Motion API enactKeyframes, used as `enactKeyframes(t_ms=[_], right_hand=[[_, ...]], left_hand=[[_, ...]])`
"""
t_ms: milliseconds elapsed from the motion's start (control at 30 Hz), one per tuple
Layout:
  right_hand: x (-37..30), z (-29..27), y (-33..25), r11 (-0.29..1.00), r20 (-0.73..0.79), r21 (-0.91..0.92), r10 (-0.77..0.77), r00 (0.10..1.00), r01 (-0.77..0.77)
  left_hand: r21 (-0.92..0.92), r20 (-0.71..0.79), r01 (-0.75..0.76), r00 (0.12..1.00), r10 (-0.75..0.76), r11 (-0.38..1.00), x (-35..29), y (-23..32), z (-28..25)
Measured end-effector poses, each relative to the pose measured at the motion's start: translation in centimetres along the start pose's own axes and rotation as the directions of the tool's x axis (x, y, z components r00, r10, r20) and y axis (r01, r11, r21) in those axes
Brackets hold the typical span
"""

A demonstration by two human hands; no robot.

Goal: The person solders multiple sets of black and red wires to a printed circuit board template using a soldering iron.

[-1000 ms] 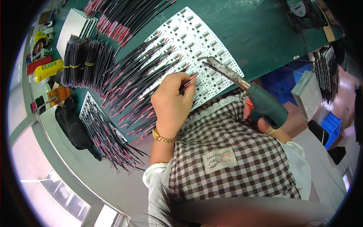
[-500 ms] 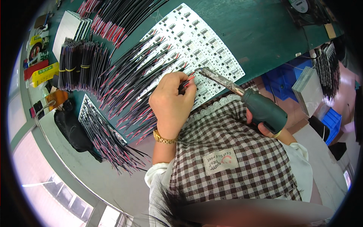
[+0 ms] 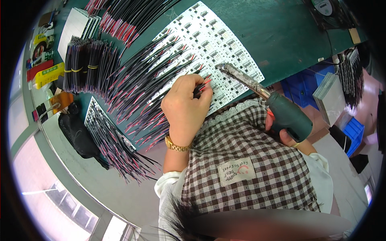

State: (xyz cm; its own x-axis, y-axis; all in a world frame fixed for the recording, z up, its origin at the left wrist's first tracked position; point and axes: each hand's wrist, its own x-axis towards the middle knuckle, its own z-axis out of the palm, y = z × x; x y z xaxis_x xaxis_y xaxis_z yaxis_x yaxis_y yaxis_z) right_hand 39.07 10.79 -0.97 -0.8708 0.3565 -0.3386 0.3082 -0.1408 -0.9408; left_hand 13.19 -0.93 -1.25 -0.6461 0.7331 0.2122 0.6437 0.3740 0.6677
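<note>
My left hand (image 3: 185, 105), a gold watch on its wrist, pinches the ends of red and black wires (image 3: 204, 83) over a white circuit board (image 3: 231, 54). The board carries rows of small dark components, and many wires fan out leftward from it. My right hand (image 3: 285, 138) grips the dark green handle of a soldering iron (image 3: 290, 118). The iron's dirty metal tip hovers or rests over the board, a little right of my left fingertips; I cannot tell if it touches. Most of my right fingers are hidden behind the handle.
A second wired board (image 3: 108, 132) lies to the left, beside a black pouch (image 3: 78, 134). Banded wire bundles (image 3: 86, 66), loose red-tipped wires (image 3: 120, 28) and stacked boards (image 3: 76, 30) stand at the far left. Blue bins (image 3: 354, 134) and a board stack (image 3: 329, 96) are at right.
The soldering iron's tip has moved away from my left fingertips, to the right and slightly up. My left hand keeps its pinch on the wires, and the view has shifted slightly.
</note>
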Motion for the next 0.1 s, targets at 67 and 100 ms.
enactKeyframes(t_ms=[67, 100], right_hand=[[-0.08, 0.08, 0.49, 1.0, -0.009, 0.019, -0.016, 1.0, 0.016], [-0.18, 0.14, 1.11, 0.999, -0.018, 0.038, -0.031, 0.999, 0.032]], left_hand=[[-0.028, -0.009, 0.01, 1.0, -0.011, 1.0, 0.01, 0.01, 0.15], [-0.03, -0.009, 0.008, 1.0, -0.008, 1.0, 0.03, 0.01, 0.19]])
